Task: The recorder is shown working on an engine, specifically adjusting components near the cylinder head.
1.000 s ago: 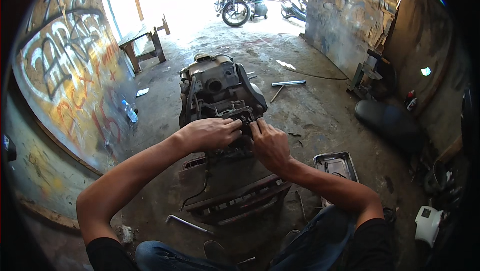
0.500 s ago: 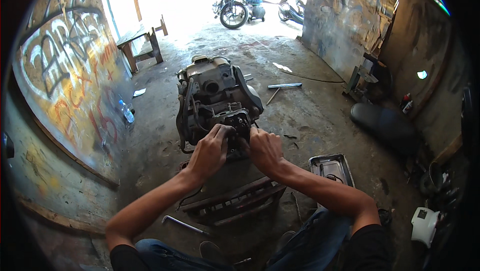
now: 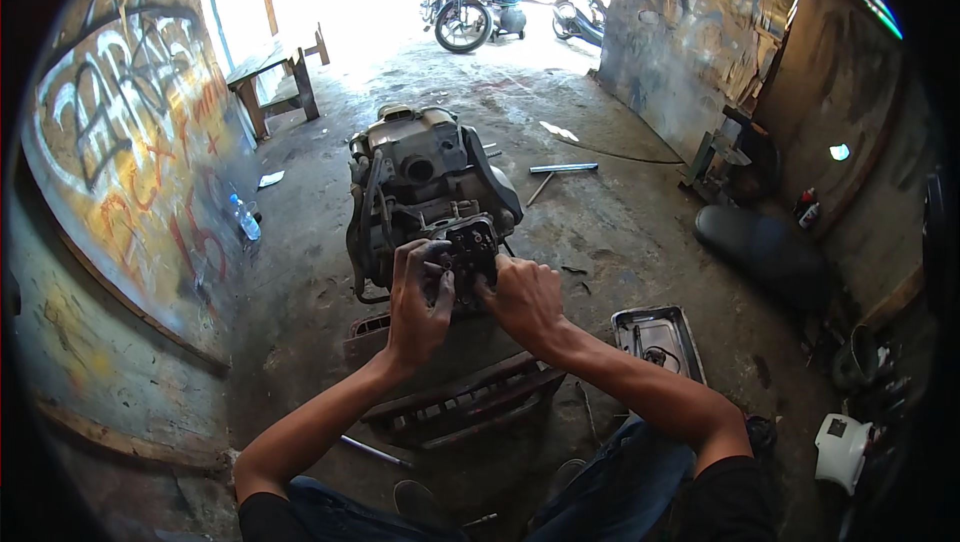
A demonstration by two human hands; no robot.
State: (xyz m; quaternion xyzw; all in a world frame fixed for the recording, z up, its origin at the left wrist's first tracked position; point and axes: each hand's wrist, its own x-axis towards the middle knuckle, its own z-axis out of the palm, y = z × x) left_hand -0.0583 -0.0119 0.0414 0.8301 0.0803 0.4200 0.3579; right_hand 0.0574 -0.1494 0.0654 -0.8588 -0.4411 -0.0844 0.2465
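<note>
A grimy motorcycle engine (image 3: 420,177) stands on the floor before me, its near end an opened cylinder head (image 3: 470,237) with dark inner parts showing. Just left of that opening is my left hand (image 3: 415,307), fingers bent and thumb raised toward them. Something small seems to sit at its blackened fingertips, too small to name. My right hand (image 3: 527,297) is curled against the right side of the cylinder head, thumb toward the opening. Whatever its fingers grip is hidden by the hand itself.
A slatted crate (image 3: 470,407) lies between me and the engine. To the right are a metal tray (image 3: 690,327) with small parts, a black seat (image 3: 760,242) and a T-handle wrench (image 3: 563,169). A water bottle (image 3: 245,220) stands by the left wall. Motorcycles (image 3: 463,17) are parked outside.
My left hand has drawn back slightly from the cylinder head, and its fingers and thumb have turned upward and spread more. My right hand stays at the engine's right side. The view has shifted slightly.
</note>
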